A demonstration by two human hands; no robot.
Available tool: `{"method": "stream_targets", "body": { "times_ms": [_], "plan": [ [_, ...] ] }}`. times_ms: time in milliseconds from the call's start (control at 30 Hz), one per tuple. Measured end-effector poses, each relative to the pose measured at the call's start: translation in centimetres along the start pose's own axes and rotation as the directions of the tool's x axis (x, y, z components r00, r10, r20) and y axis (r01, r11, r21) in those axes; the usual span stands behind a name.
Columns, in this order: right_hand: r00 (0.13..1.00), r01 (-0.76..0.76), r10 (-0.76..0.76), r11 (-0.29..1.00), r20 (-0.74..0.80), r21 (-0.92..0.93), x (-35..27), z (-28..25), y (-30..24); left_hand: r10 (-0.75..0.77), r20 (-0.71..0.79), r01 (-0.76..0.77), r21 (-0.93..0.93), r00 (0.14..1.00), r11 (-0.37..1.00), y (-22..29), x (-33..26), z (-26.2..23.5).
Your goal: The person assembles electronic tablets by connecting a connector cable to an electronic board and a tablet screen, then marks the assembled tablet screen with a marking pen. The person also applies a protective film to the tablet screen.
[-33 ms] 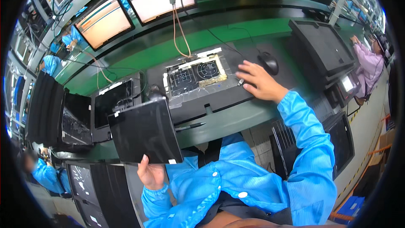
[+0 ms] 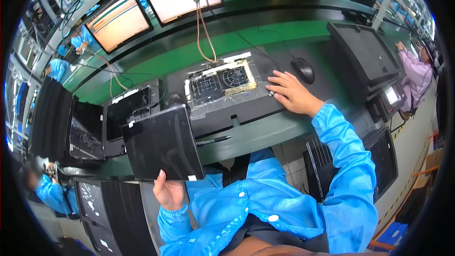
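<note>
My left hand (image 2: 169, 191) grips a thin black flat screen panel (image 2: 161, 147) by its near edge, thumb on top and the other fingers hidden underneath. The panel is tilted over the bench's front edge. My right hand (image 2: 295, 94), fingers stretched out, lies low at the right of a black foam mat (image 2: 246, 112). A small silver cable connector (image 2: 271, 94) shows beside its fingertips; whether they touch it I cannot tell. Left of that hand, a test fixture (image 2: 222, 83) with printed patterns and a taped, yellowish border lies on the mat.
A black mouse (image 2: 303, 69) sits beyond my right hand, and a pen (image 2: 214, 140) lies right of the panel. Black trays (image 2: 362, 52) are stacked at right, more black stacks (image 2: 50, 118) at left. Two lit monitors (image 2: 118, 21) stand behind. Cables (image 2: 206, 42) hang over the fixture.
The fingers of my right hand cover slightly more of the small connector. The panel in my left hand is nearly unmoved, and the whole view has shifted a little.
</note>
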State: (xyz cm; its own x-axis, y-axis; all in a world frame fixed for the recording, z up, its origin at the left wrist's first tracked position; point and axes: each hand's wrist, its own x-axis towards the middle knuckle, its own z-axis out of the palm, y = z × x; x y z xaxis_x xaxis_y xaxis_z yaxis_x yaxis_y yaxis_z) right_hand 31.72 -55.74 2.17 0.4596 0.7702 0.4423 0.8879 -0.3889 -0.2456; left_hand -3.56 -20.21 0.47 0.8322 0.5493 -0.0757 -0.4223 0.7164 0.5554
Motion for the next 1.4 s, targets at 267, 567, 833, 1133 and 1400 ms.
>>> {"method": "stream_targets", "body": {
  "times_ms": [267, 567, 833, 1133, 1400],
  "plan": [
    [0.995, -0.067, 0.094, 0.874, -0.033, 0.482, 4.1, -0.4, -12.0, -0.097, 0.184, 0.139, -0.233, 0.978, 0.963, -0.9, 3.5, 1.4],
    [0.998, -0.043, 0.054, 0.655, 0.010, 0.754, 7.4, 1.1, -18.5, -0.106, 0.114, 0.129, -0.217, 0.988, 0.968, -1.1, 2.3, 1.9],
    [0.999, 0.040, -0.041, 0.801, -0.012, 0.598, 7.5, 0.7, -18.0, -0.103, 0.030, 0.106, -0.136, 0.994, 0.985, -0.7, 2.0, 1.6],
    [0.932, 0.237, -0.176, 0.958, -0.317, 0.163, 8.1, 0.3, -17.2, -0.093, 0.071, 0.093, 0.010, 0.993, 0.996, -2.2, 2.6, 3.5],
    [0.887, -0.175, 0.431, -0.024, 0.168, 0.984, 6.0, 2.9, -15.4, -0.111, 0.233, 0.070, 0.175, 0.966, 0.982, -7.4, 5.7, 11.4]
  ]
}}
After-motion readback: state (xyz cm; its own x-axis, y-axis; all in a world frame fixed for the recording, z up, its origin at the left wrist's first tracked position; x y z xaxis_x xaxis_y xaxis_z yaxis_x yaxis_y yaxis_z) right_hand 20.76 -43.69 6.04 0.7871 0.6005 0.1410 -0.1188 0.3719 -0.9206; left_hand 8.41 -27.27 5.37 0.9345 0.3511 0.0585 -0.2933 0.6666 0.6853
